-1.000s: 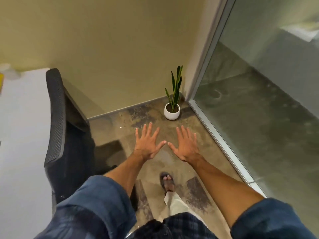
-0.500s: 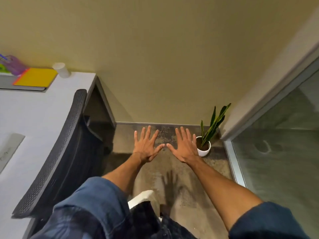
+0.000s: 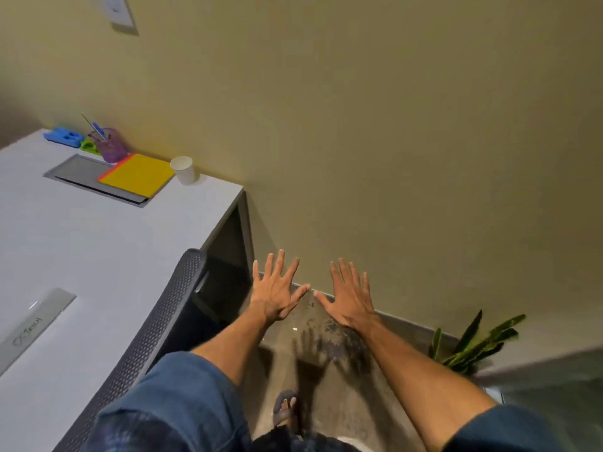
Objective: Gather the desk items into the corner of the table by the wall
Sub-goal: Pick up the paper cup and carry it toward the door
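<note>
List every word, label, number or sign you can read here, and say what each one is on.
Grey strip set into the white desk: one dark handwritten-looking word or logo, too blurred to read.
Yellow notebook: no text visible on its cover.
Paper cup: plain, no print visible.
Wall plate: no legible marking.
Nothing else in view carries readable text.
</note>
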Available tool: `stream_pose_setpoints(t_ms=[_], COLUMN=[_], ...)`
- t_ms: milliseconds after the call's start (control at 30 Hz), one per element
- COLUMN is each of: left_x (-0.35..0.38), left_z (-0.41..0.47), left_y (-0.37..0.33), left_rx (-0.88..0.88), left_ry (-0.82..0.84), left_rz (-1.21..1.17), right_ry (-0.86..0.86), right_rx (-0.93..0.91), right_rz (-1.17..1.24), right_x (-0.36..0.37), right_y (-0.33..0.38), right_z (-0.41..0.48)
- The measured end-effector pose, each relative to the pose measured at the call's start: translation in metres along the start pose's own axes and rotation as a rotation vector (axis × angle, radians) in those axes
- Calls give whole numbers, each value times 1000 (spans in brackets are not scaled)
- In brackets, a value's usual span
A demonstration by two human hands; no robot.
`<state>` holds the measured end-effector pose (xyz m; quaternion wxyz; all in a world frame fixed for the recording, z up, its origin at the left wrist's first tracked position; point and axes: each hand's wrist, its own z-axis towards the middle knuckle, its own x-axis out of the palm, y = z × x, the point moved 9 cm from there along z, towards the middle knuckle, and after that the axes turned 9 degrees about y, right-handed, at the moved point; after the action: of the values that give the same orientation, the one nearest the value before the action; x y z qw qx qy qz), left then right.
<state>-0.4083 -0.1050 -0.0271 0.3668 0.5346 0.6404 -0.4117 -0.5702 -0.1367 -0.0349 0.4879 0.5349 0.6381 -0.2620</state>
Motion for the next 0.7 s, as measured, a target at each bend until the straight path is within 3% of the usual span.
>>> stream_pose_setpoints(t_ms=[333,700], left_x=[-67,-99], left_z=[82,151], left_y=[61,156], left_rx=[-141,-464], left_ry=[-64,-101], left_rz=[-24,-147], right_ry=[16,89], right_rx=[-169,-471], right_rz=[-66,-204], right_x=[-55,-81], right_y=[61,149], right_z=[132,277])
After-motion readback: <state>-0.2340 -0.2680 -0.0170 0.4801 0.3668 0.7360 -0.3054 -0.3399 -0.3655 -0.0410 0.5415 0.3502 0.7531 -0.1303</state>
